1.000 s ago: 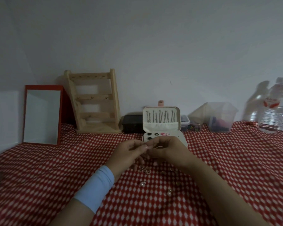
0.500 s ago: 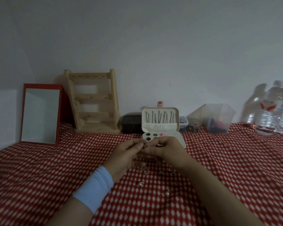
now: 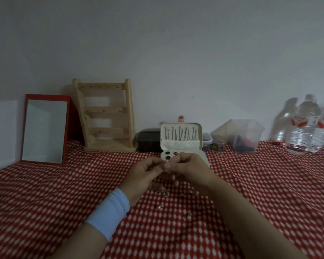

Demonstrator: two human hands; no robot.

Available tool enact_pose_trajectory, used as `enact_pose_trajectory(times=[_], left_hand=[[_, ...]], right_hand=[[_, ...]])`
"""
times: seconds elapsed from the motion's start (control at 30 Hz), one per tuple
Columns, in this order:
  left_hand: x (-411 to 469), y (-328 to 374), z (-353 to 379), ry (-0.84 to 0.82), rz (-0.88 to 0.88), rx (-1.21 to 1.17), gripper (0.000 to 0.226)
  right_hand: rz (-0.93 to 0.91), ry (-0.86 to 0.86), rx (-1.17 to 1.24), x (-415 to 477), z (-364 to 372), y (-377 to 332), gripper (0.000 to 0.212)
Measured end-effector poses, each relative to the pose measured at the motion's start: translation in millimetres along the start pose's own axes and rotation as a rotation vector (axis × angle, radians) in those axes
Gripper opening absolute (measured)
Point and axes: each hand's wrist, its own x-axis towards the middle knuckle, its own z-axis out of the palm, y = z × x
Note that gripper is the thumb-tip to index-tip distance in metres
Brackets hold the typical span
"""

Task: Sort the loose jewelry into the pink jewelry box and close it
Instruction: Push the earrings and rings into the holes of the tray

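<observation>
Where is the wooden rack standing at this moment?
In the head view, the wooden rack stands left of centre against the wall, between the red-framed mirror and the black box beside the open jewelry box.

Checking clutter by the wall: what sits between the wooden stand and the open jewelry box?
A small black box sits there, shown in the head view.

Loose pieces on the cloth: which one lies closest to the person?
The pale round piece, lowest in view. The other pale one lies farther up and to its left; the gold-toned cluster lies farther away still.
</observation>
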Motion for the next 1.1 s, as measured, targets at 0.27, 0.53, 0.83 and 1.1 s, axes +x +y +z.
enact_pose_trajectory(times=[0.27, 0.53, 0.83, 1.1], left_hand=[[21.6, 19.7, -10.2, -0.041, -0.016, 0.075, 0.017], [56.8, 19.4, -5.4, -0.013, -0.092, -0.029, 0.018], [77.7, -23.9, -18.8, 0.126, 0.197, 0.573, 0.014], [82.0, -42.0, -28.1, 0.095, 0.334, 0.749, 0.018]], right_hand=[[-0.14, -0.091, -0.377, 21.5, -21.1, -37.9, 0.02], [-0.172, 0.008, -0.379, 46.4, -33.8, -34.2, 0.01], [-0.116, 0.152, -0.825, 64.3, -37.5, 7.6, 0.011], [-0.188, 0.236, -0.982, 67.2, -32.9, 26.5, 0.011]])
